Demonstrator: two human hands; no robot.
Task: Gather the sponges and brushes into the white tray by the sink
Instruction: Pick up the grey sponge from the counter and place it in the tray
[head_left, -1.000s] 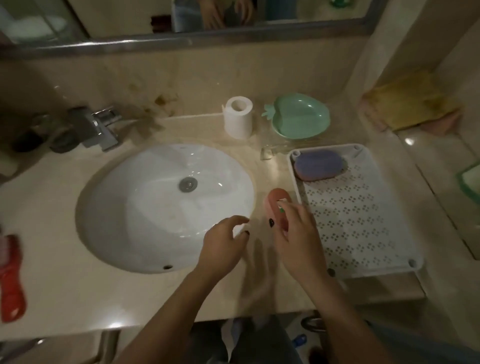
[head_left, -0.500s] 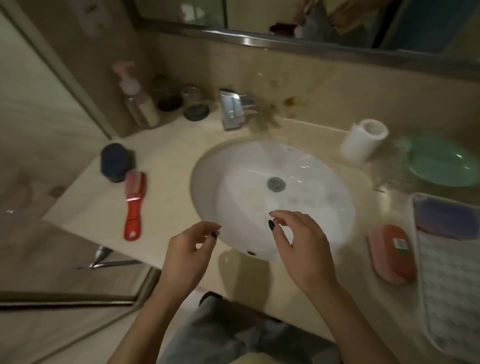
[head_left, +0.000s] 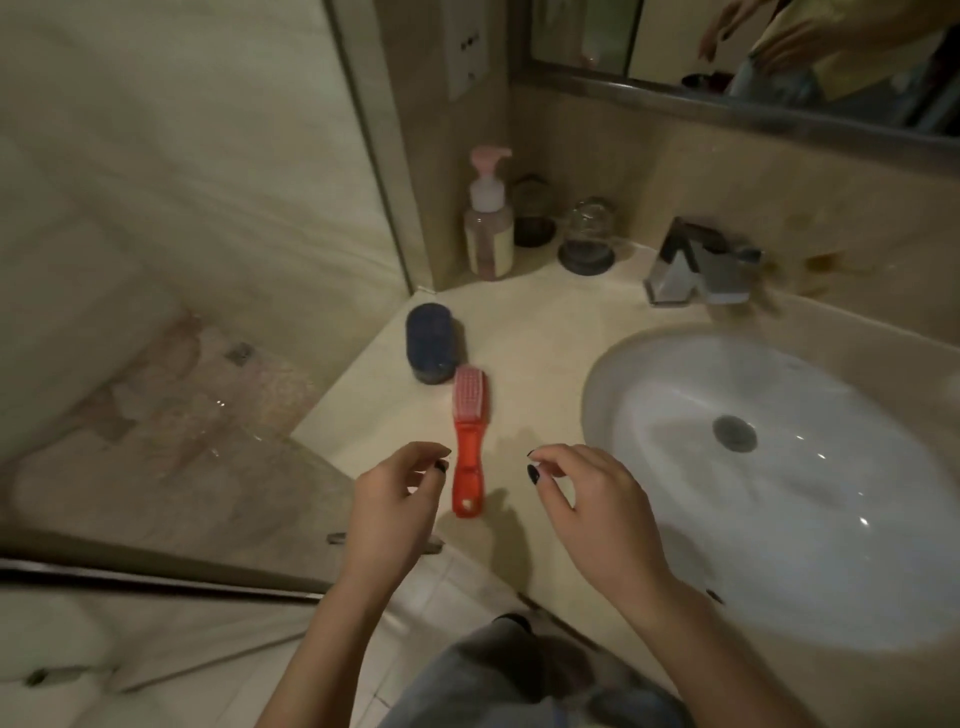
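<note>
Brush (head_left: 467, 439) lies on the pale stone counter (head_left: 540, 332) left of the sink (head_left: 779, 483): a red translucent plastic handle toward the person, pinkish-white bristles at the far end. Just beyond its head sits a dark blue oval scrubber (head_left: 429, 343) with a rough, grainy top. Left hand (head_left: 389, 509) hovers beside the handle, fingers (head_left: 431, 457) loosely curled and holding nothing; whether they touch the handle cannot be told. Right hand (head_left: 592, 509) hangs over the counter's edge near the basin, fingers bent, also empty. The sink is a smooth white oval bowl.
</note>
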